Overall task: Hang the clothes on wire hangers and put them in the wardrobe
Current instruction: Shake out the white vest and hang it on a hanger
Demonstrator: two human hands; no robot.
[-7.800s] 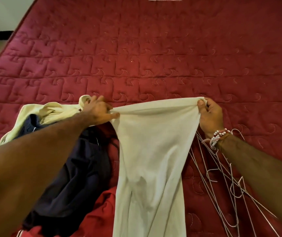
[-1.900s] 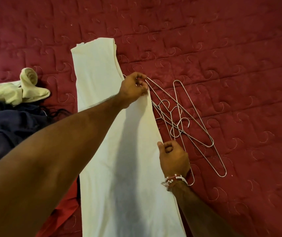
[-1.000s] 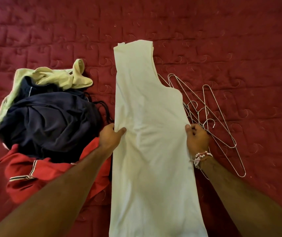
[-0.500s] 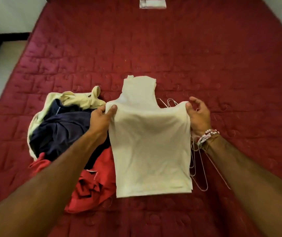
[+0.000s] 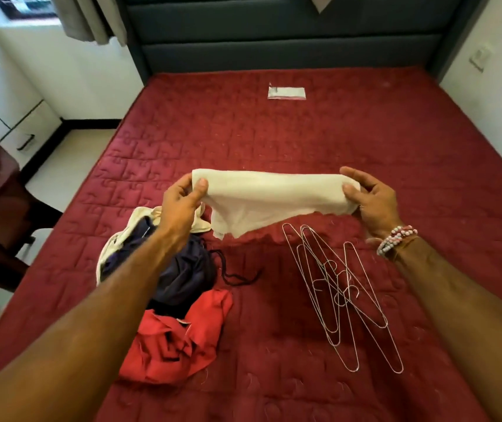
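- Our left hand [image 5: 182, 199] and right hand [image 5: 371, 202] each pinch an end of the cream garment [image 5: 274, 196], held above the bed [image 5: 395, 147].
- Wire hangers [image 5: 335, 287] lie on it, beside the clothes pile [image 5: 179, 278].
- White label [image 5: 286, 93]: writing unreadable to us.

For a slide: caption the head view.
Left hand and right hand hold a cream top over the bed, hangers and clothes pile beneath.

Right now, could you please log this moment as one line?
left hand, right hand: pinch cream garment above mattress | wire hangers: piled on mattress | not yet hung
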